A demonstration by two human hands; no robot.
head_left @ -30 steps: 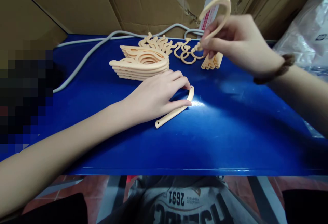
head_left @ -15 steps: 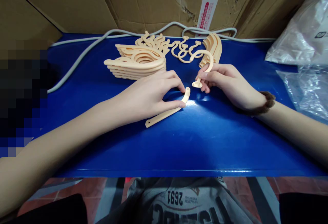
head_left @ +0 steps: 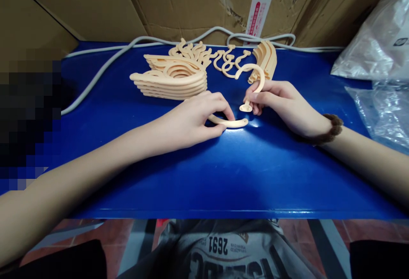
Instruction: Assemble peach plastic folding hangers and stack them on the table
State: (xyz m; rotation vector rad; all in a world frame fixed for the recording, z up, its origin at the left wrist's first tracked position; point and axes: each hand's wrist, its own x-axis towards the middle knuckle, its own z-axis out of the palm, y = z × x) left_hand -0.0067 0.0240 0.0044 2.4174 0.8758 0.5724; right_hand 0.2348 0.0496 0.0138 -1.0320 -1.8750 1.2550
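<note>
My left hand (head_left: 204, 117) pinches a curved beige hanger arm (head_left: 234, 123) low over the blue table (head_left: 223, 176). Its holed end points right, while the rest is hidden behind my fingers. My right hand (head_left: 271, 96) grips a beige hanger hook (head_left: 260, 74) by its stem, the curve upward and the flat oval foot (head_left: 246, 107) downward. That foot sits just above the arm's holed end, with a small gap between them.
Beyond my left hand lies a stack of beige hanger arms (head_left: 172, 85). Loose hooks (head_left: 223, 64) and a second stack of curved pieces (head_left: 266, 59) lie behind. A grey cable (head_left: 108, 68) runs along the back by cardboard boxes (head_left: 191, 6). Clear plastic bags (head_left: 377, 53) are at right.
My left hand has turned the hanger arm so its holed end now points right, under the hook's foot. My right hand has barely moved; the hook is tilted slightly differently.
</note>
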